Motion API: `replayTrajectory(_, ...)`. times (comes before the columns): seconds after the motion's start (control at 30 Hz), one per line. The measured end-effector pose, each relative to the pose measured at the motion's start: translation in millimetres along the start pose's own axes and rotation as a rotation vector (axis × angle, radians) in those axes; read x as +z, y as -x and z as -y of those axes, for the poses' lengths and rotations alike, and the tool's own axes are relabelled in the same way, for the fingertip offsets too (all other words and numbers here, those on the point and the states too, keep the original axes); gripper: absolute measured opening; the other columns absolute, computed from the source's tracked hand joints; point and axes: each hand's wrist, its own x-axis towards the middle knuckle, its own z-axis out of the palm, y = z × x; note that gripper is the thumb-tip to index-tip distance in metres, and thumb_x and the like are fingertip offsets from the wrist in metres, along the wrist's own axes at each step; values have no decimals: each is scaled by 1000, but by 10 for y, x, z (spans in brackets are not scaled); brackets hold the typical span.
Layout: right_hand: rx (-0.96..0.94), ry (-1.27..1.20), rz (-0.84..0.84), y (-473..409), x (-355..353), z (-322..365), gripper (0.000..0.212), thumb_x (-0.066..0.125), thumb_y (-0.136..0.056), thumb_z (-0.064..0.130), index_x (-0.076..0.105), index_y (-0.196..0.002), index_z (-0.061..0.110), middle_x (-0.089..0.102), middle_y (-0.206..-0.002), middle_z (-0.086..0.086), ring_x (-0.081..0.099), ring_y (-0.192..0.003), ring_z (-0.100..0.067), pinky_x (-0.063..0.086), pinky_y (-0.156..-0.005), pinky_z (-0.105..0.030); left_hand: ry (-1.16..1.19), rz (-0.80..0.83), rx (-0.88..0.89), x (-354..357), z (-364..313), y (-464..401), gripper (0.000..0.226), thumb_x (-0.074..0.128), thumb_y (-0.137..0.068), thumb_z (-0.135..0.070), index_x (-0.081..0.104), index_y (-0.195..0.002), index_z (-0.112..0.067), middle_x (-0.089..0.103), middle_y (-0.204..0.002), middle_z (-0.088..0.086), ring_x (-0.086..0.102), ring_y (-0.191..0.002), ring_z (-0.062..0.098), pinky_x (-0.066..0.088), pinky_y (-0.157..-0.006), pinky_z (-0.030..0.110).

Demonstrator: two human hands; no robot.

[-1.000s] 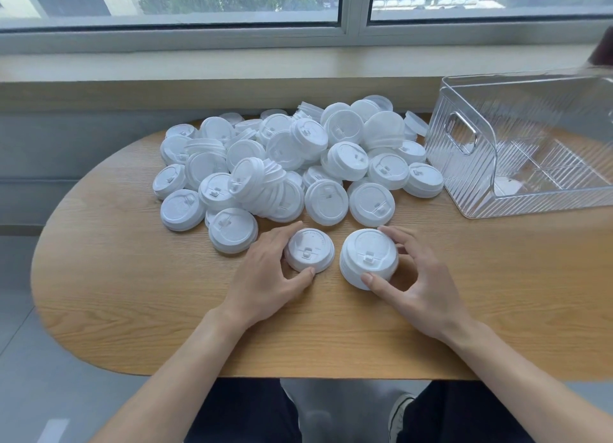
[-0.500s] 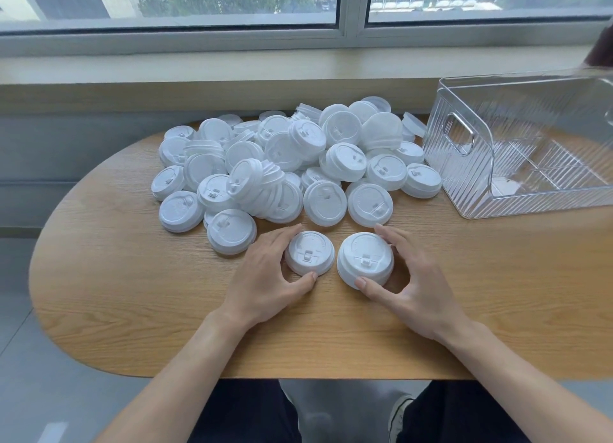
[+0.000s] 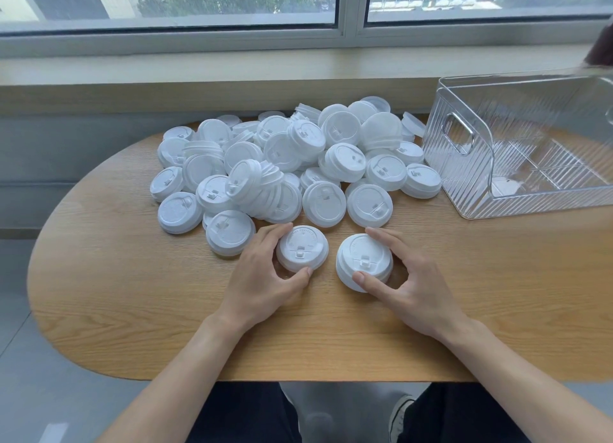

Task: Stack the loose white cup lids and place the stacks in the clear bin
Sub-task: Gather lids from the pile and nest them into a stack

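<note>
A heap of loose white cup lids (image 3: 292,164) covers the far middle of the wooden table (image 3: 132,293). Nearer me, my left hand (image 3: 265,276) wraps thumb and fingers around a single flat lid (image 3: 302,247) that rests on the table. My right hand (image 3: 411,286) grips a short stack of lids (image 3: 364,260), thumb at its front edge and fingers behind it. The clear ribbed bin (image 3: 471,174) stands at the far right with nothing visible inside except its ribbed floor.
A window sill (image 3: 232,64) and window run behind the table. The table's rounded left end drops off to the floor. A dark object (image 3: 602,49) pokes in at the right edge above the bin. My knees and a shoe show below the table's front edge.
Both hands have stayed on their lids. The right-hand stack has settled slightly lower and flatter against the table; the camera view shifted a little.
</note>
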Motion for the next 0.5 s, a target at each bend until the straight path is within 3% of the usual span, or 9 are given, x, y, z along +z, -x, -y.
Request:
replayTrajectory(0.13,-1,1,18,-12,1,-28,69,83,-82,48,59,-144,32,54,-142,28,46,-137,6,33,-113,-15,2,-2,-13,-2,3,4,76,89,-78,-31,55,-145,-18,55,-138,-9,51,-132,5,39,-116,29)
replayTrajectory(0.37,23,-45,47,-25,-22,-37,71,82,-80,53,58,-145,35,54,-145,25,45,-140,2,34,-118,-26,10,-4,-25,-12,-20,11,77,88,-78,-33,55,-145,-20,54,-139,-11,50,-132,3,40,-116,31)
replayTrajectory(0.5,26,-62,39,10,-22,-25,84,82,-77,62,50,-150,35,54,-143,25,46,-136,6,34,-112,-14,54,-15,-31,-33,-44,10,75,89,-77,-30,56,-143,-18,56,-137,-10,53,-130,5,42,-114,32)
